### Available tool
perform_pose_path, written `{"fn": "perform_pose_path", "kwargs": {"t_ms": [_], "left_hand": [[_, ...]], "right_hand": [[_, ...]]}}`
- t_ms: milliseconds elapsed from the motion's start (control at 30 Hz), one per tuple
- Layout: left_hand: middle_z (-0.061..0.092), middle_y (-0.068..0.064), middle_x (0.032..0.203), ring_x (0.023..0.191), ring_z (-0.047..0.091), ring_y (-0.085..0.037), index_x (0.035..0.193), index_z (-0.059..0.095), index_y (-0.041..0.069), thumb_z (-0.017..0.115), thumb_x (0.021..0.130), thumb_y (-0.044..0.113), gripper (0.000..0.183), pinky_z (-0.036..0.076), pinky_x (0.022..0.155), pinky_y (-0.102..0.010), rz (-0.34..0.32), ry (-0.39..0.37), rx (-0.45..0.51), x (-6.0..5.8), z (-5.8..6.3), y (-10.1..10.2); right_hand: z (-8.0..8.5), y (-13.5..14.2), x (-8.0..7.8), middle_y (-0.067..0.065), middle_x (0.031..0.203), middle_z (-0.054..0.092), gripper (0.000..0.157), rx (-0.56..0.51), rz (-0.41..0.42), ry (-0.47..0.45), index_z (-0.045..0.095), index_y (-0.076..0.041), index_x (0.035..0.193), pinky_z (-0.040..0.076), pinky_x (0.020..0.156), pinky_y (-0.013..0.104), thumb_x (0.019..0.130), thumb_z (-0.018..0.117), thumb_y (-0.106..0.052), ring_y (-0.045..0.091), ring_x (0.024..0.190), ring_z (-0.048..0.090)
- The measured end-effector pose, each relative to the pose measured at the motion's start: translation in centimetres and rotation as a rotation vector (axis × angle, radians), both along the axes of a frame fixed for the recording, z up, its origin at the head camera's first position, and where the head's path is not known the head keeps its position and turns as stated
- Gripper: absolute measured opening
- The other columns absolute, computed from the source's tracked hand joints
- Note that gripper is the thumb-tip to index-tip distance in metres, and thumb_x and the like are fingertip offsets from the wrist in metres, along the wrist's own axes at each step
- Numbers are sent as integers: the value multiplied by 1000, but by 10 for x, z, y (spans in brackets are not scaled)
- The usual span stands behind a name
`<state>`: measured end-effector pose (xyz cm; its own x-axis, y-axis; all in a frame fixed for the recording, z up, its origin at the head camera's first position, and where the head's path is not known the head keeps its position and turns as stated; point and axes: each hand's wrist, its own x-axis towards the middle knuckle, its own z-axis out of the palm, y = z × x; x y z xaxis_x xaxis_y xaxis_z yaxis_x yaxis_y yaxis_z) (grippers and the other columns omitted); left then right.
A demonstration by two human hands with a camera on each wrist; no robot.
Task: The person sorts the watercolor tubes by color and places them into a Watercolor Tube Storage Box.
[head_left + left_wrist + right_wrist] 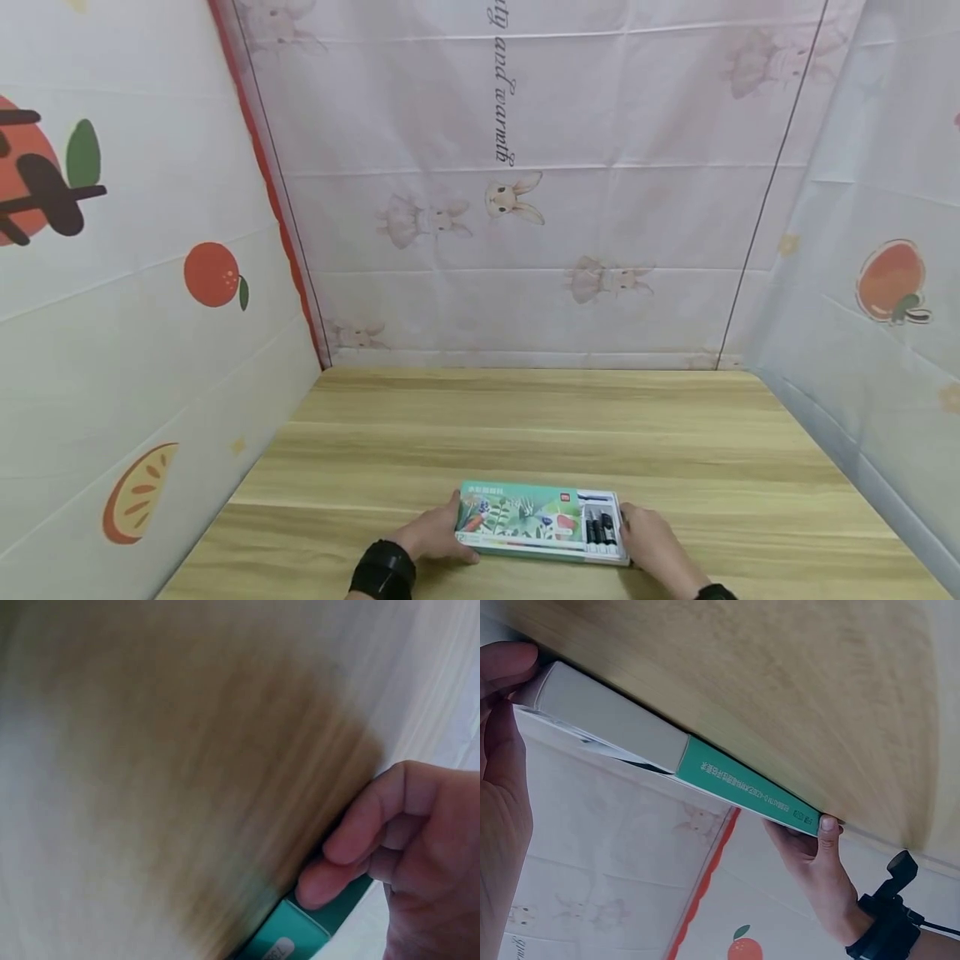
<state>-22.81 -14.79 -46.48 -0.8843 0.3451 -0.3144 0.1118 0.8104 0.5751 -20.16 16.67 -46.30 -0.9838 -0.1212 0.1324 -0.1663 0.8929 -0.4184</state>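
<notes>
A flat paint set box [525, 521] lies near the front of the wooden table. Its green printed sleeve covers the left part, and a white tray [622, 553] with several dark-capped tubes [600, 527] shows at the right end. My left hand [438, 533] grips the sleeve's left end, thumb along the near side; curled fingers [349, 840] meet the green end in the left wrist view. At the opposite end, my right hand [654, 546] holds the white tray between thumb and fingers. The right wrist view shows the box's side [750, 787] edge-on, with both hands at its ends.
The wood-grain table [525, 425] stretches back to a pale rabbit-print cloth [525, 275]. Fruit-print cloths hang along the left side [150, 367] and right side [862, 375]. A black strap [384, 571] with a camera mount [900, 874] sits on the left wrist.
</notes>
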Motion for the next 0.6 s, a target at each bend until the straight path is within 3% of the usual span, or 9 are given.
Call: {"fn": "perform_pose_path", "kwargs": {"t_ms": [600], "left_hand": [[34,-27,119,105,35,-37,128,13,-6,71,54,41,105,27,85,-47,-12,12,-8,2,3,1]], "right_hand": [[1,-4,-1,19,77,57,21,11,12,-1,55,10,90,44,59,40,72,50,1,28,69,55]]}}
